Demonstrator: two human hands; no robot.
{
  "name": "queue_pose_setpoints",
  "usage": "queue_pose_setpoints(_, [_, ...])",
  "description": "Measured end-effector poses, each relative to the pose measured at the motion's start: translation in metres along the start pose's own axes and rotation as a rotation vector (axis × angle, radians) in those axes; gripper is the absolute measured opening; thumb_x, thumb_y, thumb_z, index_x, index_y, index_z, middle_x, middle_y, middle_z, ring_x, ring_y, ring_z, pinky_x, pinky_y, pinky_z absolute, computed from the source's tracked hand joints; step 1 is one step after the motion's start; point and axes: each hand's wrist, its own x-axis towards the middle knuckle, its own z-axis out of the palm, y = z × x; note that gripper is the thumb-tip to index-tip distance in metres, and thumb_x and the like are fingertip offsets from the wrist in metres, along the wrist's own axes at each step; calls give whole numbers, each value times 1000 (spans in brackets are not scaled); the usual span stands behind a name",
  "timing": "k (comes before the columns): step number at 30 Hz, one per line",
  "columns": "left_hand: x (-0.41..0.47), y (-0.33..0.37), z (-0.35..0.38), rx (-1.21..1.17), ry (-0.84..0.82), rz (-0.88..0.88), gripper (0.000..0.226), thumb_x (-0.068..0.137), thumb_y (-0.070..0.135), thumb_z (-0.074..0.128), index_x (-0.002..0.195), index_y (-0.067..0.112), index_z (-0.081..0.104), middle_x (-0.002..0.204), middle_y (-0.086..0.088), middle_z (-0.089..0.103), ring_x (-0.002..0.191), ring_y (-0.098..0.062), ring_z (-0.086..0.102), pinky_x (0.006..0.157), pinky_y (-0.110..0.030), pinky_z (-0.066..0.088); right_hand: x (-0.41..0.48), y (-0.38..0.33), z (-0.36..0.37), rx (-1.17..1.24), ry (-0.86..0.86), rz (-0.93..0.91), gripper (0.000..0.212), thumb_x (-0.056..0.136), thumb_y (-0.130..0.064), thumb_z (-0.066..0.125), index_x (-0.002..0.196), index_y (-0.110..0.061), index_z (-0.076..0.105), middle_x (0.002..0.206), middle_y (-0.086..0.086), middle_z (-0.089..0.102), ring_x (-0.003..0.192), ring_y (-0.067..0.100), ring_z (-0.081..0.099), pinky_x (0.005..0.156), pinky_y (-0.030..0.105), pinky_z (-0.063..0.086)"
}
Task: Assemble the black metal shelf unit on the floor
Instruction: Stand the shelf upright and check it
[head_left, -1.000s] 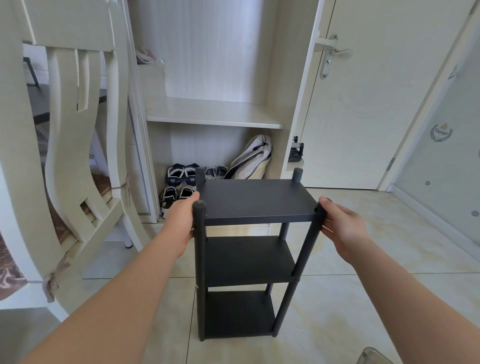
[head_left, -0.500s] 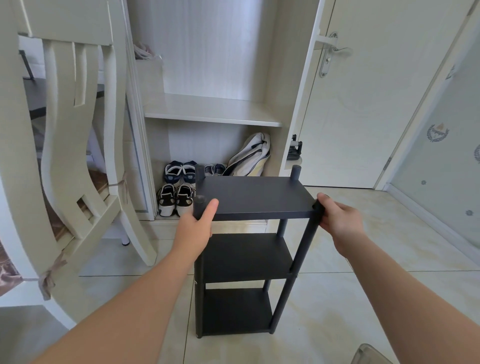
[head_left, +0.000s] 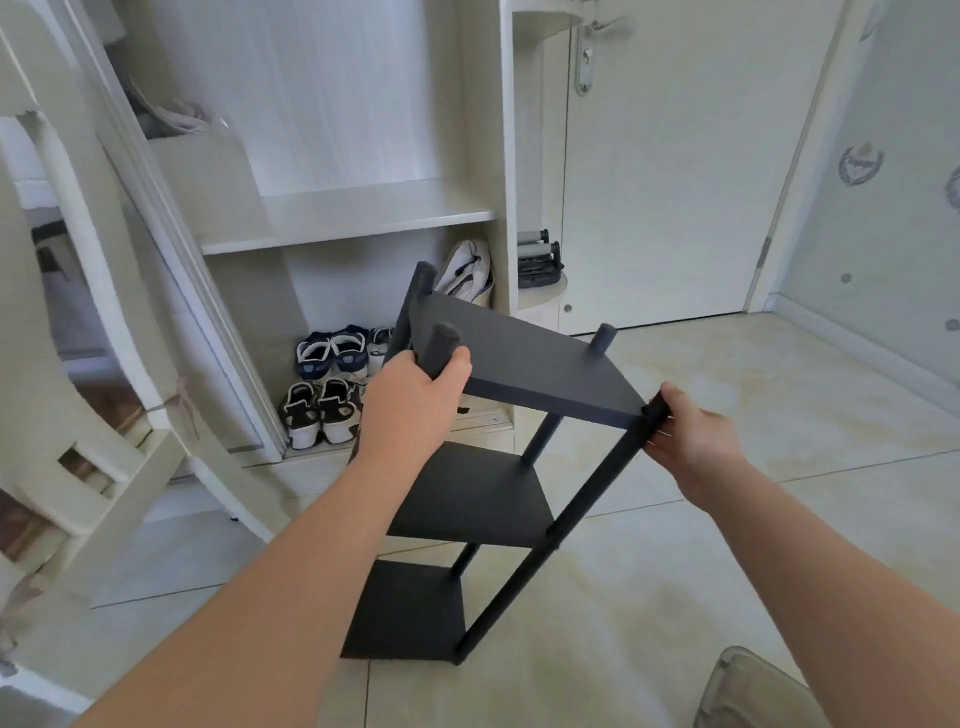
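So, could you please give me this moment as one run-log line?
shelf unit: three tiers, tilted | left hand: grips front-left post | right hand: grips front-right post

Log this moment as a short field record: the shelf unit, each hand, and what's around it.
Shelf unit: black, three tiers, four posts, tilted with its top leaning right in the view
Left hand: grips the near left post just below its top
Right hand: grips the near right post at its top end
Behind: shoes in the open cabinet; closed door to the right
Left edge: pale wooden chair
Floor: light tiles
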Motion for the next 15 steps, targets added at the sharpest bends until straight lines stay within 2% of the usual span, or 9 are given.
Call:
queue_pose_setpoints(2, [-3, 9, 16, 64, -10, 38, 43, 84, 59, 53, 69, 20, 60, 64, 7, 63, 63, -10, 58, 53, -25, 34, 12, 15, -14, -37, 1, 75, 31, 97, -37, 60, 90, -7, 64, 100, 12, 71, 85, 26, 72, 81, 38, 59])
queue_pose_setpoints(6, [-12, 13, 57, 206, -104, 97, 42, 82, 62, 52, 71, 21, 54, 68, 6, 61, 66, -13, 58, 53, -27, 35, 30, 56, -41, -147, 49, 193, 25, 97, -24, 57, 92, -2, 66, 100, 13, 73, 84, 24, 74, 77, 37, 60])
queue_pose_setpoints(8, [-18, 7, 81, 249, -141, 133, 40, 83, 61, 55, 76, 21, 57, 71, 7, 62, 67, -12, 59, 52, -26, 36, 35, 80, -52, -172, 33, 232, 23, 96, -19, 59, 94, 2, 67, 103, 17, 71, 89, 24, 73, 81, 38, 60])
queue_pose_setpoints(10, [-21, 1, 108, 290, -198, 155, 41, 84, 60, 57, 87, 20, 61, 79, 8, 65, 73, -13, 61, 54, -26, 40, 39, 96, -62, -205, -1, 251, 26, 96, -20, 61, 101, 4, 67, 112, 20, 69, 101, 26, 71, 91, 41, 58])
queue_pose_setpoints(13, [-28, -5, 153, 321, -351, 102, 48, 82, 64, 62, 101, 20, 62, 92, 7, 66, 86, -19, 63, 72, -36, 53, 50, 105, -75, -151, -41, 237, 20, 100, -22, 60, 103, -3, 64, 121, 19, 66, 113, 28, 66, 103, 45, 52])
queue_pose_setpoints(15, [-36, -11, 182, 339, -483, 65, 55, 78, 67, 65, 106, 20, 59, 98, 5, 65, 91, -23, 62, 84, -42, 53, 57, 114, -77, -130, -75, 219, 23, 101, -24, 60, 114, -5, 63, 123, 14, 66, 113, 28, 66, 103, 45, 51])
